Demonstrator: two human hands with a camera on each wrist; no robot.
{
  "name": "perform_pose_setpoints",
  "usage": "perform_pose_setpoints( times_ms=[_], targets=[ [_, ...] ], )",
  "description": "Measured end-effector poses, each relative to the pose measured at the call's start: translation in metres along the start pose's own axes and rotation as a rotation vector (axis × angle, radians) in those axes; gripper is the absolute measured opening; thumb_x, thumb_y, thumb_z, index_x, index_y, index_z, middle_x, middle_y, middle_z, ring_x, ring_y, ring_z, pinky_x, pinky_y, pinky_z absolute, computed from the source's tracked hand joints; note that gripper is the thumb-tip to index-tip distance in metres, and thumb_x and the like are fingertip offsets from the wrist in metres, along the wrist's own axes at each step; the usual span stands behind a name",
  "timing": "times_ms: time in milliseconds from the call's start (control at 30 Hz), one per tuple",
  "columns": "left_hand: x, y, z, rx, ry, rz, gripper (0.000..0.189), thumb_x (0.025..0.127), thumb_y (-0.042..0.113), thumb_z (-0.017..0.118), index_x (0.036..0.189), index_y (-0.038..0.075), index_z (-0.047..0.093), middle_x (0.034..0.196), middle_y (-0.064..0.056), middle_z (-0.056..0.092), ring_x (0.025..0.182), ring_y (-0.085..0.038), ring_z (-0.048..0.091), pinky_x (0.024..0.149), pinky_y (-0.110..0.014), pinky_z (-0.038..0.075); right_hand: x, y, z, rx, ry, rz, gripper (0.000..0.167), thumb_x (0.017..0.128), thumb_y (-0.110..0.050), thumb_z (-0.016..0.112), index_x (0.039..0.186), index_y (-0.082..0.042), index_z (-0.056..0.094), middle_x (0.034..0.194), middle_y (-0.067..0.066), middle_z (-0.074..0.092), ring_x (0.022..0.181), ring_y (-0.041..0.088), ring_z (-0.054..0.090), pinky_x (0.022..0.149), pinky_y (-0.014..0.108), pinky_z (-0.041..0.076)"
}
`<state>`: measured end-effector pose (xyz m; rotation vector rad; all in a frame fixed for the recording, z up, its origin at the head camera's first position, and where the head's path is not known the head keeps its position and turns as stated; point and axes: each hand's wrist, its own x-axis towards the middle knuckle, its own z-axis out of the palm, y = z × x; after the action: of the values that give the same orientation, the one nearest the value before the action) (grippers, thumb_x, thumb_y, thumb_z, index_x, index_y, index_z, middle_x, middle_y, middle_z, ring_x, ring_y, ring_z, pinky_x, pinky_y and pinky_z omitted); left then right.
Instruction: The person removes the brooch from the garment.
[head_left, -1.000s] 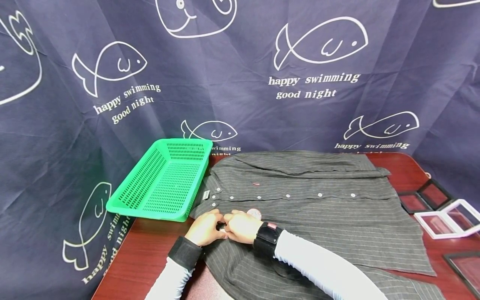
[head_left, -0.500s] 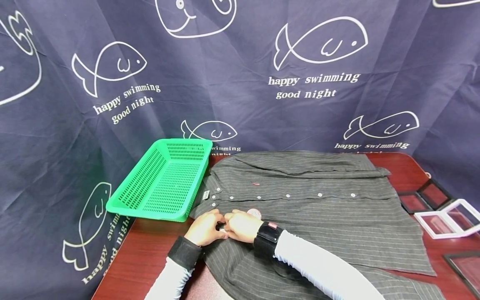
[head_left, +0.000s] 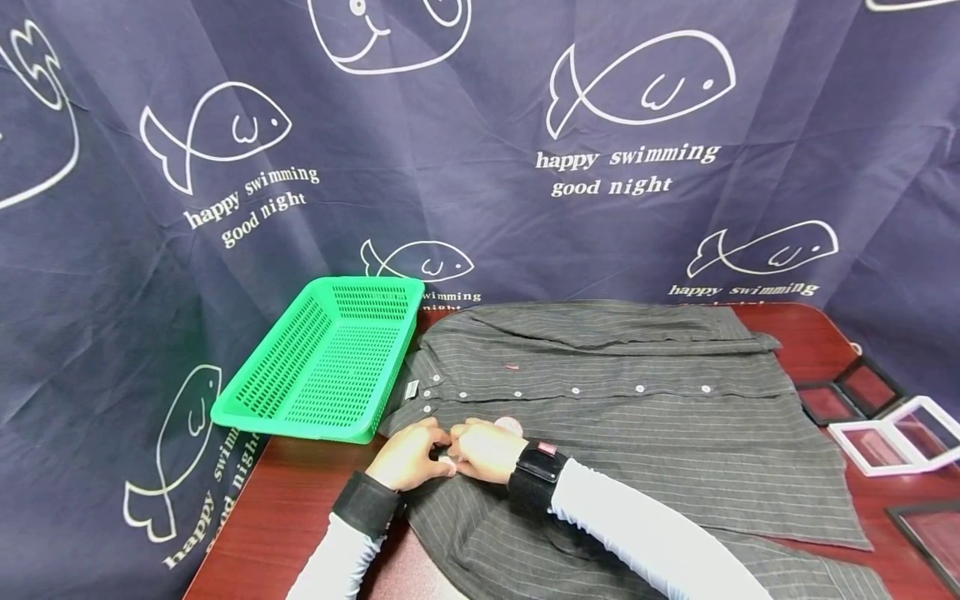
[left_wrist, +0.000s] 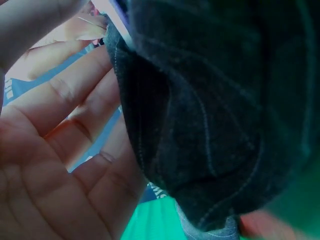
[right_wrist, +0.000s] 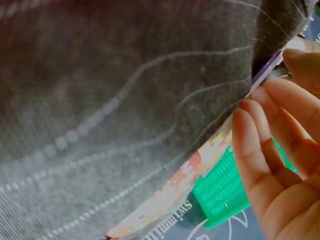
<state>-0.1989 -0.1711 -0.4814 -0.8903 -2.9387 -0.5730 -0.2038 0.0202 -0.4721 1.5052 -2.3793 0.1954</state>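
A dark grey pinstriped button-up shirt [head_left: 645,442] lies spread on the table, its collar to the left. Near the collar, my left hand [head_left: 410,457] pinches a gathered part of the shirt, and my right hand [head_left: 489,452] pinches it just alongside. The left wrist view shows bunched cloth [left_wrist: 200,115] against my fingers, with a pale, purple-edged strip [left_wrist: 117,22] near the thumb. In the right wrist view, a colourful patterned thing [right_wrist: 180,187] shows beneath the cloth; its kind cannot be made out. A small round pinkish thing [head_left: 509,427] sits beside my right hand.
A green plastic basket [head_left: 337,371] stands at the table's left edge, against the collar. On the right lie a black hinged frame [head_left: 851,396], a white hinged frame [head_left: 896,442] and a dark-edged frame [head_left: 930,533]. A printed curtain [head_left: 465,183] hangs behind the reddish-brown table [head_left: 292,475].
Both hands stay at the same place on the shirt, with hardly any movement. The head view has shifted very slightly.
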Motion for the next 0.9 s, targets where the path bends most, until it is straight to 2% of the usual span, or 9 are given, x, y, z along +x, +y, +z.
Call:
perform_pose_setpoints(
  times_ms=[200, 500, 767, 900],
  targets=[
    [-0.0007, -0.0021, -0.0004, -0.004, 0.002, 0.023, 0.031, 0.069, 0.028, 0.086, 0.095, 0.015, 0.074, 0.084, 0.004, 0.06, 0.075, -0.009, 0.057, 0.068, -0.025, 0.046, 0.0005, -0.0009, -0.0046, -0.002, -0.012, 0.026, 0.005, 0.079, -0.022, 0.076, 0.076, -0.018, 0.074, 0.078, -0.005, 0.062, 0.071, 0.014, 0.059, 0.071, 0.026, 0.046],
    [0.0, -0.0041, -0.0012, -0.027, -0.005, 0.041, 0.032, 0.071, 0.027, 0.085, 0.098, 0.013, 0.075, 0.087, 0.003, 0.063, 0.08, -0.01, 0.059, 0.071, -0.025, 0.047, 0.0003, -0.0028, -0.003, 0.004, -0.046, 0.085, 0.007, 0.076, -0.018, 0.077, 0.075, -0.017, 0.071, 0.076, -0.006, 0.059, 0.07, 0.013, 0.058, 0.069, 0.023, 0.046],
    [-0.0015, -0.0044, -0.0009, -0.033, 0.001, 0.042, 0.034, 0.07, 0.027, 0.086, 0.099, 0.013, 0.075, 0.088, 0.003, 0.063, 0.079, -0.011, 0.059, 0.071, -0.024, 0.047, 0.001, -0.0059, -0.0003, -0.096, -0.085, 0.092, 0.011, 0.074, -0.018, 0.077, 0.074, -0.017, 0.067, 0.079, -0.006, 0.059, 0.075, 0.013, 0.061, 0.069, 0.023, 0.048],
    [-0.0011, -0.0049, 0.0001, -0.022, 0.002, 0.04, 0.032, 0.069, 0.027, 0.086, 0.096, 0.015, 0.075, 0.084, 0.004, 0.06, 0.073, -0.008, 0.054, 0.067, -0.022, 0.043, 0.0007, -0.0066, 0.0011, -0.167, -0.076, 0.069, 0.009, 0.075, -0.021, 0.076, 0.075, -0.019, 0.067, 0.08, -0.007, 0.06, 0.074, 0.012, 0.06, 0.069, 0.023, 0.047]
  ],
)
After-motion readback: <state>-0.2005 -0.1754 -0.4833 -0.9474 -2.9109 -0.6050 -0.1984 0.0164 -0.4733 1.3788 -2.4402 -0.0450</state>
